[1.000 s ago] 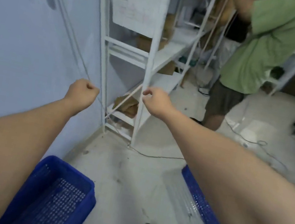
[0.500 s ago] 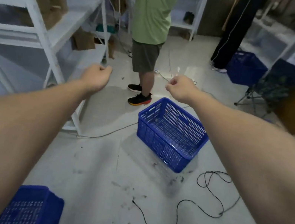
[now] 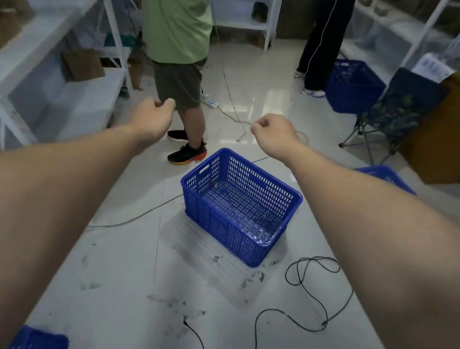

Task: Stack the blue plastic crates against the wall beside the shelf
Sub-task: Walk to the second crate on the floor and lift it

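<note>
Left hand (image 3: 152, 120): fingers curled into a loose fist, empty.
Right hand (image 3: 273, 136): same, empty.
Crate (image 3: 237, 206): on floor, below and between both hands.

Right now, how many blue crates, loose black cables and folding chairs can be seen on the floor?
Blue crates: 4, centre, back by the dark trousers, right edge, bottom-left corner
Black cables: 1
Folding chairs: 1
Total: 6
</note>
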Available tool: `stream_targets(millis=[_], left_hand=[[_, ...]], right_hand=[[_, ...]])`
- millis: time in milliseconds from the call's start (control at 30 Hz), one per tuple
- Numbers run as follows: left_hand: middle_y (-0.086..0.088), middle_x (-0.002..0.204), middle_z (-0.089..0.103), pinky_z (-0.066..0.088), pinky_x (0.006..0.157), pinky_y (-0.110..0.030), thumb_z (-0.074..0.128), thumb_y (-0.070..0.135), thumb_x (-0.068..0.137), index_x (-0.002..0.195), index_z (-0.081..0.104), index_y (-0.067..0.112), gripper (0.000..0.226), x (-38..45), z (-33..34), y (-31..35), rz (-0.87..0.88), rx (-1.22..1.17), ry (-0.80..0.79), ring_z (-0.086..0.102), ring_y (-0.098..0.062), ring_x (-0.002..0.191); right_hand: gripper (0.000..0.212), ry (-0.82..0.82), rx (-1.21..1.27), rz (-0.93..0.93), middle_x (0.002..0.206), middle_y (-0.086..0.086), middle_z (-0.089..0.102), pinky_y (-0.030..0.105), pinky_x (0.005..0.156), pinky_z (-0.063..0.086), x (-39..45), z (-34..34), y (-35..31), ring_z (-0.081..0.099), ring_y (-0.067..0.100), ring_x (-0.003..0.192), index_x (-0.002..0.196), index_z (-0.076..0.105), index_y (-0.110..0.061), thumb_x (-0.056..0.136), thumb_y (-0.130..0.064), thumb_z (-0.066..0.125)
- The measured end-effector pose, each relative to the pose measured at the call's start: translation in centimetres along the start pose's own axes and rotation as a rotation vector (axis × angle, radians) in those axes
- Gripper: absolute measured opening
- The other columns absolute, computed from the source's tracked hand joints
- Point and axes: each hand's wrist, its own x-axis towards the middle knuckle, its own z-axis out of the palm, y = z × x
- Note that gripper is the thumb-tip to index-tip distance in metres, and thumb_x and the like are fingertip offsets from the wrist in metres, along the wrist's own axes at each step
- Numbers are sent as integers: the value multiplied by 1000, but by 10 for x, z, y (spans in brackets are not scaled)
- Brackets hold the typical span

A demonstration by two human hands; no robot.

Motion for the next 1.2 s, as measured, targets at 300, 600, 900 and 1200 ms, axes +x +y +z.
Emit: stream_targets(millis=[300, 600, 900, 1200], left_hand=[[-6, 81, 50, 38, 73, -33, 35, 38, 96, 84, 53, 15, 32, 74, 2, 0, -92, -120, -78, 50, -25, 81], [-8, 112, 60, 46, 89, -38, 38, 51, 85, 139, 46, 10, 68, 117, 93, 35, -250, -359, -360, 57, -22, 97], [-10, 133, 51, 42, 102, -42, 41, 43, 89, 145, 38, 12, 64, 160, 172, 70, -318, -422, -421, 52, -26, 115], [-12, 141, 52, 45, 90, -33, 37, 26, 94, 114, 61, 14, 34, 221, 250, 87, -494, -412, -407, 29, -36, 142]], right_hand=[[31, 50, 24, 78, 120, 7, 63, 29, 82, 39, 40, 12, -27, 56, 21, 102, 120, 61, -11, 98, -28, 47], [32, 174, 25, 265, 116, 7, 64, 33, 86, 44, 51, -17, 23, 58, 24, 103, 120, 62, -11, 98, -31, 49], [28, 164, 46, 325, 100, 3, 60, 30, 78, 39, 114, -55, 99, 56, 21, 93, 114, 63, -11, 97, -29, 50], [35, -2, 45, 306, 84, 13, 60, 30, 67, 40, 218, -85, 171, 54, 24, 77, 93, 65, 2, 93, -30, 53]])
